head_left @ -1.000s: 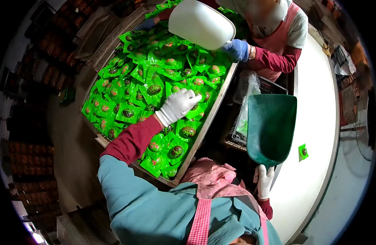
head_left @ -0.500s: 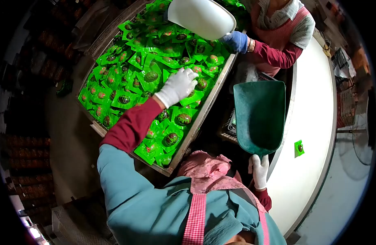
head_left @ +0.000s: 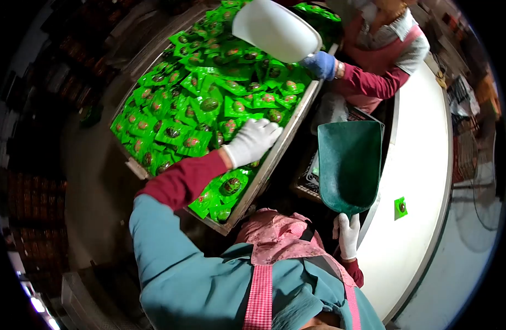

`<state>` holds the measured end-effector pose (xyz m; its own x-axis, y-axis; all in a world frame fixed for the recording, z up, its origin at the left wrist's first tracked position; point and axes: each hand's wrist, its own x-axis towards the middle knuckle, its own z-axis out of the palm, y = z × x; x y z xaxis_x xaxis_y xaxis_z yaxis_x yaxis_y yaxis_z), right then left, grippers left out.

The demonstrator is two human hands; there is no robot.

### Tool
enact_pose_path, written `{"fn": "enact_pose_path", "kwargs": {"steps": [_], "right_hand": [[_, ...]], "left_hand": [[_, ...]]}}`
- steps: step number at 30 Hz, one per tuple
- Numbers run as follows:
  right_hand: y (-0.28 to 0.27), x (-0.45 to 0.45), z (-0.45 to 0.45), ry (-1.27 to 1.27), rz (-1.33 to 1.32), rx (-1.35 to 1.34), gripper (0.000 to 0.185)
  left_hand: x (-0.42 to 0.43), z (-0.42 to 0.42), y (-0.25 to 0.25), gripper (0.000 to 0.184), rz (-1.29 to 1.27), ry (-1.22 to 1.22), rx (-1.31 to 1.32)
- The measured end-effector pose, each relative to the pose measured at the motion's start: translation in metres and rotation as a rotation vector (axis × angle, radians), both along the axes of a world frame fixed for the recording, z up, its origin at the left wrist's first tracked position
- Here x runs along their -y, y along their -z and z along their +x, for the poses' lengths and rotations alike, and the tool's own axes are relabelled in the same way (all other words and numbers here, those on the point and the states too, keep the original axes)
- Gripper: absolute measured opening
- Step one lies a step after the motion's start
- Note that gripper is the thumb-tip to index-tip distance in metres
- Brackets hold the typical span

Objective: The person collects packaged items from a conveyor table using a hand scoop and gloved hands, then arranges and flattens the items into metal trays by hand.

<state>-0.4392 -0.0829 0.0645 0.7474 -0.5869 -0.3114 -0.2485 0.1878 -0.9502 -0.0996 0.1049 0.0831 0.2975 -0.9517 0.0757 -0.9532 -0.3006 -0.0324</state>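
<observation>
Left hand: the white-gloved left hand is laid with bent fingers on the packets, just beside the tray's right rim; whether one is gripped under the palm cannot be told.
Right hand: the white-gloved right hand is clamped on the near end of the green scoop, and is held well apart from the left.
Green scoop: its hollow is turned up to view, between the tray and the white table.
Green packets: heaped across the tray, each marked with a dark or reddish oval.
Lone packet: set on the white table, to the right of the green scoop.
White scoop: held over the far part of the heap by a co-worker's blue-gloved hand.
Crate: partly hidden by the green scoop.
</observation>
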Motion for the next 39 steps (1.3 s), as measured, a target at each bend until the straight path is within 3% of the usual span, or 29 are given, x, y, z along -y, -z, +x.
{"fn": "enact_pose_path", "kwargs": {"steps": [2,4,10,12,18,20,23,24,25,26,29,32,36,39], "right_hand": [[0.001,0.0,0.01,-0.043,0.003,0.015,0.019],[0.001,-0.005,0.017,-0.073,0.013,0.016,0.018],[0.004,-0.021,0.025,-0.073,0.053,0.002,0.01],[0.011,-0.023,0.025,-0.064,0.051,0.014,0.01],[0.0,-0.027,0.03,0.026,0.042,0.003,0.011],[0.0,-0.029,0.034,0.043,0.048,0.041,0.017],[-0.001,-0.031,0.041,0.017,0.023,0.034,0.021],[-0.003,-0.03,0.044,0.008,0.008,0.029,0.023],[-0.005,-0.032,0.045,0.008,0.011,0.036,0.024],[-0.006,-0.034,0.045,0.01,0.011,0.056,0.023],[-0.006,-0.038,0.044,0.012,-0.028,0.03,0.015],[-0.006,-0.035,0.038,0.048,-0.009,-0.031,0.015],[0.001,-0.032,0.03,0.151,-0.005,-0.065,0.018],[0.0,-0.028,0.032,0.173,0.0,-0.092,0.014]], "left_hand": [[0.012,-0.003,0.013,0.044,-0.096,-0.044,0.26],[0.019,-0.006,0.015,0.049,-0.053,-0.097,0.269],[-0.001,0.001,-0.011,0.061,0.026,0.0,-0.126],[-0.009,0.001,-0.016,0.058,0.131,-0.017,-0.115],[0.015,0.053,-0.015,0.049,-0.278,0.04,-0.234],[0.037,0.082,-0.03,0.048,-0.55,-0.042,-0.071],[0.079,0.125,0.012,0.046,-0.38,-0.197,0.044],[0.083,0.122,0.014,0.051,-0.193,-0.206,0.038],[0.09,0.123,0.043,0.064,-0.142,-0.244,-0.06],[0.09,0.12,0.031,0.073,-0.044,-0.26,-0.227],[0.083,0.132,0.024,0.073,-0.069,-0.153,-0.408],[0.044,0.134,-0.009,0.054,-0.059,-0.039,-0.097],[-0.033,0.171,-0.034,0.05,-0.074,-0.426,0.182],[-0.091,0.216,0.019,0.051,0.029,-0.615,0.178]]}}
